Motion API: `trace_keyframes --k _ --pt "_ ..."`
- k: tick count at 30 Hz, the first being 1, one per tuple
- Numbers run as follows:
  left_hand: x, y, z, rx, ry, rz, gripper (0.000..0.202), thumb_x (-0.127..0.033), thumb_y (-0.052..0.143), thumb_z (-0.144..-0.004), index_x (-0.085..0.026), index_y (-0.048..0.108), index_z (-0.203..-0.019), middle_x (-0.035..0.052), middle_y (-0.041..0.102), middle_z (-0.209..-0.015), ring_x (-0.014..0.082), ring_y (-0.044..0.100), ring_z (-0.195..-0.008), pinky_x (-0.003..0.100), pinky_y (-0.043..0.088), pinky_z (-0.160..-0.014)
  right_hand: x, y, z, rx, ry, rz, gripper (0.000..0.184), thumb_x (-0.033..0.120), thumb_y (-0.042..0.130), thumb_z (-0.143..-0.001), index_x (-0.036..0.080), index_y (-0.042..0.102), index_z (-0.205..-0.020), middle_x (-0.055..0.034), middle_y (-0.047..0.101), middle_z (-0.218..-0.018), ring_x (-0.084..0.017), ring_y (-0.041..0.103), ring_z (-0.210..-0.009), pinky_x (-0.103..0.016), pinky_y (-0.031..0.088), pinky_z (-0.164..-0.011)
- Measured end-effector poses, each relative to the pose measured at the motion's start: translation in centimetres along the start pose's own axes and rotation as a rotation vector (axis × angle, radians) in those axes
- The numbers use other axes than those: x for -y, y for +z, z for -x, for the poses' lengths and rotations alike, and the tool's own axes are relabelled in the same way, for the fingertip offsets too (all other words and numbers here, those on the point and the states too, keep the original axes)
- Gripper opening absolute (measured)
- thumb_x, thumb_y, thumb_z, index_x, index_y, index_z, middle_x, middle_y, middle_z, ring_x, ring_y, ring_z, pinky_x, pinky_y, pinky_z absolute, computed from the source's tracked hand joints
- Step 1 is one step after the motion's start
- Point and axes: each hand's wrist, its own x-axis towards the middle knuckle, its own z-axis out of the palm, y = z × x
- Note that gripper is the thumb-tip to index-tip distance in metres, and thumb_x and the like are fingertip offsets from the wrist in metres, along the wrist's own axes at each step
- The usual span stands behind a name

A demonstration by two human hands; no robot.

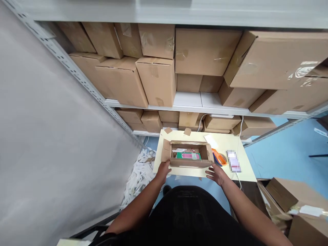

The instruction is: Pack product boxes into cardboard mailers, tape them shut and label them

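An open cardboard box [189,163] rests on a pale yellow table [246,167], its side flaps folded outward. Inside lies a green and pink package [189,156], with some white and red bits behind it. My left hand [162,172] has its fingers closed at the box's near left corner, by the left flap. At the near right corner, my right hand [216,174] has its fingers spread apart, close to the box; whether it touches the cardboard is hard to tell. Rolls of orange and blue tape [220,159] lie just right of the box.
A phone with a blurred screen [233,161] and a white cable lie at the table's right. Shelves [188,99] stacked with cardboard boxes [156,82] rise behind. White paper scraps [138,177] cover the floor at left. Opened cartons [297,194] stand at lower right.
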Motion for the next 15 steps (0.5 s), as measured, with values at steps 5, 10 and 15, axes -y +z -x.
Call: trace_keyframes --k 5,10,15 --pt "0.2 1.7 1.1 0.085 -0.126 0.196 0.037 -0.040 0.066 -0.084 -0.024 0.071 -0.117 0.0112 0.072 -0.130 0.0252 0.066 -0.124 0.039 0.058 -0.095 0.5 -0.9 -1.8 0.224 0.028 0.068 0.043 0.059 0.062 -0.085 0.032 0.059 -0.119 -0.0122 0.058 -0.131 -0.026 0.071 -0.107 -0.045 0.061 -0.084" --pt "1.4 5.6 4.3 -0.117 -0.036 0.192 0.037 -0.036 0.064 -0.084 -0.020 0.074 -0.116 0.0110 0.075 -0.126 0.0249 0.069 -0.120 0.038 0.058 -0.097 1.5 -2.4 -4.0 0.310 -0.050 0.107 0.038 0.053 0.059 -0.084 0.032 0.062 -0.115 -0.0091 0.065 -0.123 -0.025 0.071 -0.102 -0.044 0.061 -0.086" --pt "3.7 9.2 8.5 -0.331 -0.044 0.080 0.034 -0.032 0.056 -0.089 -0.015 0.074 -0.113 0.0121 0.075 -0.124 0.0233 0.071 -0.114 0.035 0.059 -0.094 3.9 -4.2 -4.4 0.421 -0.057 0.232 0.027 0.038 0.063 -0.077 0.029 0.064 -0.102 -0.0055 0.072 -0.111 -0.023 0.071 -0.095 -0.040 0.062 -0.082"
